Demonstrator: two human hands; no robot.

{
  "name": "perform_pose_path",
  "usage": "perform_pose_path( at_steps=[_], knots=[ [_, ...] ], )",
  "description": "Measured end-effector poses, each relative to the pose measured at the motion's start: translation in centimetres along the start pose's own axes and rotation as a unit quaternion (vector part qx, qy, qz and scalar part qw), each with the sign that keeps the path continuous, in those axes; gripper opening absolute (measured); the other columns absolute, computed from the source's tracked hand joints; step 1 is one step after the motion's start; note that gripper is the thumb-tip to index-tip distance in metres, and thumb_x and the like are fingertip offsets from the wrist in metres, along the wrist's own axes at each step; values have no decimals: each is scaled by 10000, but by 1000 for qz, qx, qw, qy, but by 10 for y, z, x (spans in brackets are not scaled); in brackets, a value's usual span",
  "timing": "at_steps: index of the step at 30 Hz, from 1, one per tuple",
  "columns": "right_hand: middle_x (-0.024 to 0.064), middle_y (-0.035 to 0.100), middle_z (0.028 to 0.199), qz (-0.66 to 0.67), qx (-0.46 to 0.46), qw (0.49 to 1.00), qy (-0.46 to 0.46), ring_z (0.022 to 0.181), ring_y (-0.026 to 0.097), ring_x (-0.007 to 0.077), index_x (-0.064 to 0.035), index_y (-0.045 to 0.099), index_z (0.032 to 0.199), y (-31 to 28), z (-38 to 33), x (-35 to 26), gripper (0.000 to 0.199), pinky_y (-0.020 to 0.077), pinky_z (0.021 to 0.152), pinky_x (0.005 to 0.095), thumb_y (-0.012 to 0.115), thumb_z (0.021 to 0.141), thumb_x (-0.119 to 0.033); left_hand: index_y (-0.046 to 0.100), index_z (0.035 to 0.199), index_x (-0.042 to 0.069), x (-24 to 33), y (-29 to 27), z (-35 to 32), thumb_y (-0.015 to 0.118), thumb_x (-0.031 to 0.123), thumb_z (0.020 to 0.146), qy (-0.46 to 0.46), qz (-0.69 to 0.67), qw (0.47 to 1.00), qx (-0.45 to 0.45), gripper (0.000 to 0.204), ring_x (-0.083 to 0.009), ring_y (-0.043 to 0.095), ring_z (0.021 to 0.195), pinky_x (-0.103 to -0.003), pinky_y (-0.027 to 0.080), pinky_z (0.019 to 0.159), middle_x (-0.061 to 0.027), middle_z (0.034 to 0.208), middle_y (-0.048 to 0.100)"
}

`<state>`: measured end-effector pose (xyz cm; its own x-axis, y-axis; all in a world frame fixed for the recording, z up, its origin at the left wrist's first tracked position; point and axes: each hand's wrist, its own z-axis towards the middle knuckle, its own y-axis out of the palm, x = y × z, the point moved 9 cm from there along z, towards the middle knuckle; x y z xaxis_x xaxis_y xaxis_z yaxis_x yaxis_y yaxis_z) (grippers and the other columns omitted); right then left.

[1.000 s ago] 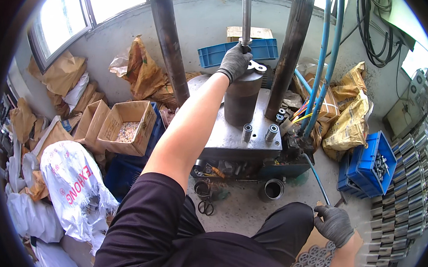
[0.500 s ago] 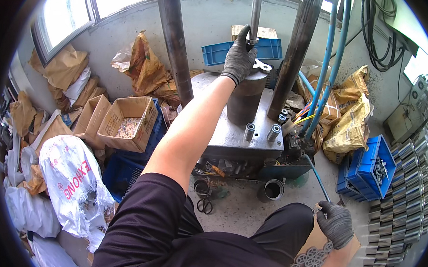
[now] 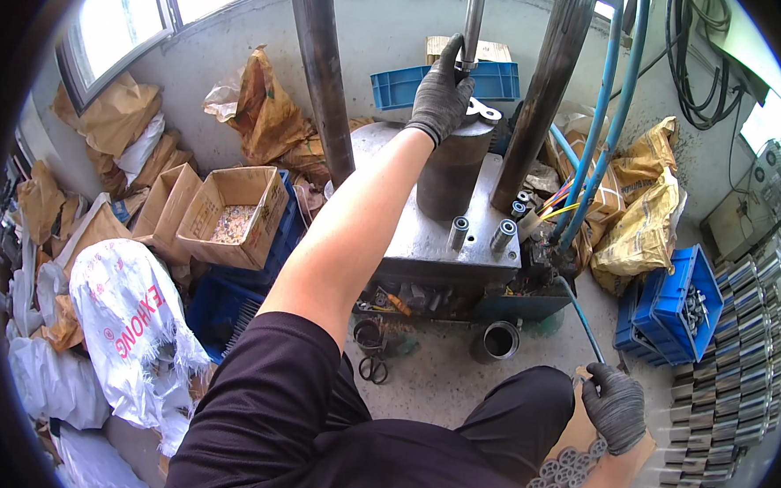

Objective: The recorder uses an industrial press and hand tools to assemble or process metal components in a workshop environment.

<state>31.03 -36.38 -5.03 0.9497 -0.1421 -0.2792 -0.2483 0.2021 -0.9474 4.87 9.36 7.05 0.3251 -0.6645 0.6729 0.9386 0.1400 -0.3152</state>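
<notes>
High above the dark steel cylinder (image 3: 452, 181) of a press, my left hand (image 3: 442, 95) in a dark grey glove is closed round the lower end of a bright metal rod (image 3: 475, 19). The rod stands upright, its top cut off by the picture's edge. Two round-ended metal pieces (image 3: 484, 113) lie on the cylinder beside my fingers. At the lower right, my gloved right hand (image 3: 615, 404) is closed at the end of a blue lever (image 3: 583, 320) that slopes down from the machine. Short metal bushings (image 3: 503, 236) stand on the grey machine plate (image 3: 400, 237).
Two dark steel columns (image 3: 322, 72) flank the cylinder, and blue hoses (image 3: 607, 123) run down at the right. Ring-shaped parts (image 3: 564, 476) lie below my right hand. Blue crates (image 3: 685, 312) and stacked metal tubes (image 3: 737, 368) are farther right; cartons (image 3: 233, 214) and sacks (image 3: 135, 319) crowd the left.
The view has shifted slightly, so the rod's top is now out of the picture. Both hands keep the same hold on the rod and the lever.
</notes>
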Motion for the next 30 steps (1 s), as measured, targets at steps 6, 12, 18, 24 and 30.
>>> perform_pose_path(
  at_steps=[6,12,18,24,30],
  knots=[
    [184,753,915,-28,22,999,-31,808,737,367,-45,766,1008,-2,-1,-7,179,582,743,450,711,861,-131,255,1673,312,0,0,-1,649,35,997,-1,9,1000,6,830,-287,719,931,-436,584,870,-144,1074,732],
    [170,726,851,-51,30,997,-56,768,713,381,-52,743,932,-2,-2,-9,87,566,714,461,707,873,-106,262,1671,305,-2,0,1,659,44,992,-1,7,1000,1,829,-302,731,950,-446,584,879,-157,1086,745],
    [183,712,834,-46,19,998,-28,764,709,386,-49,736,895,-3,0,-11,89,558,711,466,720,862,-130,279,1670,306,-4,0,1,659,45,992,2,10,1000,11,820,-302,731,938,-444,589,876,-153,1079,746],
    [182,720,843,-45,21,998,-23,768,713,384,-51,750,893,-3,0,-9,104,558,717,468,723,850,-142,279,1670,302,-1,1,0,655,50,990,-5,-1,1000,3,817,-298,733,932,-440,592,865,-152,1071,744],
    [164,738,886,-47,3,998,-28,795,719,376,-57,775,953,-2,2,-12,143,564,739,456,720,842,-127,291,1664,292,-5,-1,2,660,61,985,13,19,1000,16,806,-296,733,909,-442,593,850,-148,1063,744]
  ],
)
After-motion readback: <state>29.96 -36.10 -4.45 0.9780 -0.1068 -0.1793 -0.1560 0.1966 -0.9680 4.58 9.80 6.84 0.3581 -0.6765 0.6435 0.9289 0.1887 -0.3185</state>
